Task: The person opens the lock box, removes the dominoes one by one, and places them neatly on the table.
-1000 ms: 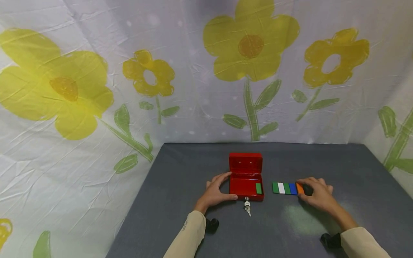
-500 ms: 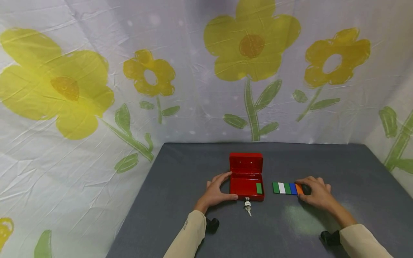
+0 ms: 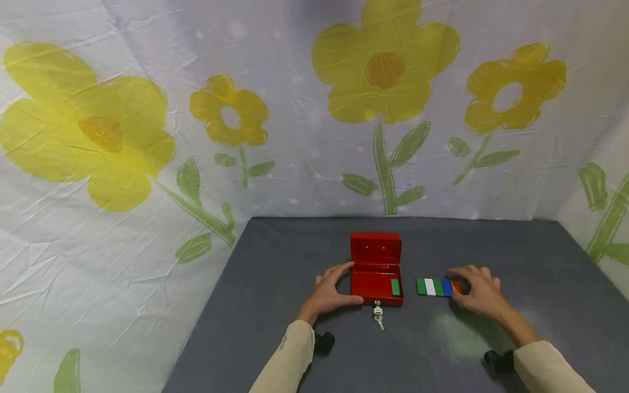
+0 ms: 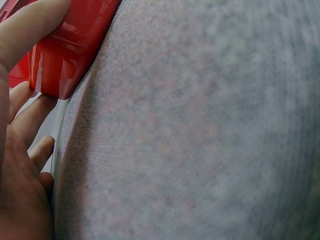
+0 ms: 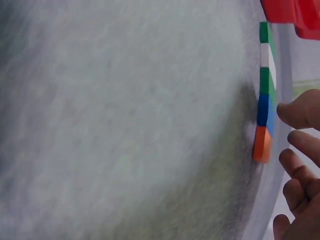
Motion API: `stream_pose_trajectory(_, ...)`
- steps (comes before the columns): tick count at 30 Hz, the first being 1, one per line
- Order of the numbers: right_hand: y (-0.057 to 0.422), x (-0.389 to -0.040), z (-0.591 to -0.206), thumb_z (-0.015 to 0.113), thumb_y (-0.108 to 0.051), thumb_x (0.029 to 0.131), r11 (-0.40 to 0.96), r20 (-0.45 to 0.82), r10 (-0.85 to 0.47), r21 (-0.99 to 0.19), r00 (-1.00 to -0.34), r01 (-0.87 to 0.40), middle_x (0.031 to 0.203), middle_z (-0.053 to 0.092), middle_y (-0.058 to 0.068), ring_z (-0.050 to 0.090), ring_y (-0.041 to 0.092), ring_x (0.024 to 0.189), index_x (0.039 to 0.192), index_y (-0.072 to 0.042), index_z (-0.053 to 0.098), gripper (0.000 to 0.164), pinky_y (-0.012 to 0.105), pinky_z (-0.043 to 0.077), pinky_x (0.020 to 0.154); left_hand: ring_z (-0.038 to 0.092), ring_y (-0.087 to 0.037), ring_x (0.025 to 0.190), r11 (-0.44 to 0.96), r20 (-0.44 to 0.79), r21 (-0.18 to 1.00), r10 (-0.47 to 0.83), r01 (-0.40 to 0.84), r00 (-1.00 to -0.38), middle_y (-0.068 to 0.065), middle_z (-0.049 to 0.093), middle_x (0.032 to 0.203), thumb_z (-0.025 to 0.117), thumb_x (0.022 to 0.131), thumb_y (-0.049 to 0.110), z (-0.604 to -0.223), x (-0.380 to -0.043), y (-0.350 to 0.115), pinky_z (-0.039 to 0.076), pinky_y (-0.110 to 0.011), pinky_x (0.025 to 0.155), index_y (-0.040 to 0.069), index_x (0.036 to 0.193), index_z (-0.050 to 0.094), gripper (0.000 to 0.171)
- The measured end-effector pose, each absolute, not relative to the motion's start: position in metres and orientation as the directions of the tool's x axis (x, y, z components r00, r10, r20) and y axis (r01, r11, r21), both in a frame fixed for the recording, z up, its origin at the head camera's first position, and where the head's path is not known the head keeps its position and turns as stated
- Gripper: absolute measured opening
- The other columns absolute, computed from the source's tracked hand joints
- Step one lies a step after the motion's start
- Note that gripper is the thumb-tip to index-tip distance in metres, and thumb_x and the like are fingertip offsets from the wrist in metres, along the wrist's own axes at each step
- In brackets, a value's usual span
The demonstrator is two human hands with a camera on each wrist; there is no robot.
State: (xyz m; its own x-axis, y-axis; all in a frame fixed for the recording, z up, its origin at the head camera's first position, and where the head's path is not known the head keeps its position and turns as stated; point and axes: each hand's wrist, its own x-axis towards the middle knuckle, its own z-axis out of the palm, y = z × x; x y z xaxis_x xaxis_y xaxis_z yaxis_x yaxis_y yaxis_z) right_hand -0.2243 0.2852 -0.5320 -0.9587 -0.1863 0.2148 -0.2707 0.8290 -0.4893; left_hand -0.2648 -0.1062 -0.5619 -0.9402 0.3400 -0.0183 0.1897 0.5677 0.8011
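A small red cash box stands with its lid raised. My left hand holds its left side, thumb at the front corner and fingers farther back. A flat green block lies inside at the right, and keys hang from the front lock. Right of the box is a row of flat blocks: green, white, green, blue and orange. My right hand hovers over the orange block. Its thumb and fingers are apart from the blocks in the right wrist view.
Dark grey cloth covers the table. Behind it and to the sides hangs a pale curtain printed with yellow flowers. A black wrist mount sits under the left sleeve, another under the right.
My right hand has pushed the orange block left against the blue one, then let go and shifted slightly left above it. The left hand stays on the cash box.
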Motion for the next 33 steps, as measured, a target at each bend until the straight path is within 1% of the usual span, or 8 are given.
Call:
stream_pose_trajectory(4, 0.275, -0.225, -0.528, 0.082, -0.015, 0.082, 0.813, 0.267, -0.193, -0.495, -0.944, -0.306, 0.126, 0.062, 0.025, 0.045, 0.033, 0.1, 0.129, -0.001, 0.066, 0.052, 0.042, 0.018, 0.074, 0.03, -0.023, 0.147, 0.565, -0.025, 0.805, 0.339, 0.182, -0.94, 0.004, 0.043, 0.159, 0.086, 0.073, 0.056, -0.562, -0.265, -0.106, 0.029, -0.057, 0.113, 0.045, 0.153, 0.041, 0.092)
stream_pose_trajectory(7, 0.265, -0.226, -0.525, 0.082, -0.015, 0.083, 0.791, 0.331, -0.206, -0.497, -0.921, -0.356, 0.124, 0.065, 0.022, 0.045, 0.029, 0.097, 0.127, -0.003, 0.067, 0.049, 0.041, 0.017, 0.074, 0.03, -0.023, 0.147, 0.562, -0.022, 0.807, 0.339, 0.184, -0.941, 0.004, 0.043, 0.159, 0.085, 0.073, 0.056, -0.562, -0.264, -0.106, 0.029, -0.057, 0.112, 0.045, 0.153, 0.041, 0.092)
stream_pose_trajectory(11, 0.249, -0.229, -0.523, 0.083, -0.015, 0.083, 0.749, 0.412, -0.24, -0.498, -0.879, -0.437, 0.118, 0.069, 0.017, 0.044, 0.026, 0.092, 0.122, -0.004, 0.071, 0.042, 0.039, 0.015, 0.073, 0.031, -0.022, 0.147, 0.563, -0.013, 0.804, 0.341, 0.193, -0.94, 0.005, 0.044, 0.159, 0.086, 0.073, 0.056, -0.562, -0.265, -0.106, 0.03, -0.056, 0.111, 0.045, 0.153, 0.041, 0.092)
stream_pose_trajectory(15, 0.232, -0.231, -0.52, 0.083, -0.014, 0.082, 0.705, 0.447, -0.276, -0.507, -0.851, -0.495, 0.114, 0.072, 0.013, 0.043, 0.025, 0.089, 0.118, -0.005, 0.073, 0.038, 0.038, 0.013, 0.073, 0.031, -0.021, 0.146, 0.569, -0.013, 0.798, 0.341, 0.195, -0.94, 0.006, 0.044, 0.158, 0.085, 0.073, 0.056, -0.563, -0.265, -0.106, 0.03, -0.055, 0.112, 0.045, 0.153, 0.041, 0.092)
stream_pose_trajectory(23, 0.203, -0.238, -0.514, 0.087, -0.016, 0.079, 0.705, 0.425, -0.336, -0.478, -0.841, -0.523, 0.114, 0.074, 0.007, 0.046, 0.024, 0.088, 0.117, -0.01, 0.074, 0.04, 0.036, 0.017, 0.074, 0.028, -0.025, 0.146, 0.562, -0.028, 0.808, 0.335, 0.177, -0.942, 0.005, 0.043, 0.159, 0.086, 0.073, 0.057, -0.563, -0.264, -0.106, 0.032, -0.057, 0.11, 0.047, 0.152, 0.04, 0.092)
stream_pose_trajectory(26, 0.195, -0.239, -0.512, 0.087, -0.017, 0.078, 0.704, 0.402, -0.372, -0.466, -0.837, -0.537, 0.113, 0.075, 0.005, 0.044, 0.02, 0.087, 0.117, -0.011, 0.074, 0.041, 0.035, 0.017, 0.074, 0.027, -0.026, 0.146, 0.564, -0.033, 0.808, 0.333, 0.171, -0.943, 0.005, 0.043, 0.16, 0.086, 0.072, 0.057, -0.562, -0.264, -0.106, 0.033, -0.058, 0.11, 0.047, 0.152, 0.04, 0.093)
stream_pose_trajectory(30, 0.185, -0.242, -0.508, 0.088, -0.018, 0.076, 0.728, 0.361, -0.421, -0.413, -0.832, -0.547, 0.114, 0.075, 0.004, 0.039, 0.013, 0.085, 0.116, -0.012, 0.075, 0.043, 0.035, 0.017, 0.073, 0.028, -0.026, 0.146, 0.563, -0.033, 0.81, 0.325, 0.165, -0.945, 0.004, 0.043, 0.159, 0.087, 0.072, 0.056, -0.561, -0.263, -0.105, 0.033, -0.058, 0.11, 0.047, 0.152, 0.041, 0.093)
stream_pose_trajectory(33, 0.178, -0.244, -0.504, 0.089, -0.019, 0.076, 0.754, 0.314, -0.447, -0.372, -0.838, -0.542, 0.113, 0.075, 0.004, 0.035, 0.012, 0.084, 0.116, -0.011, 0.076, 0.043, 0.036, 0.017, 0.072, 0.028, -0.026, 0.145, 0.564, -0.03, 0.809, 0.322, 0.167, -0.946, 0.004, 0.044, 0.159, 0.087, 0.072, 0.056, -0.562, -0.263, -0.106, 0.034, -0.057, 0.109, 0.048, 0.151, 0.041, 0.092)
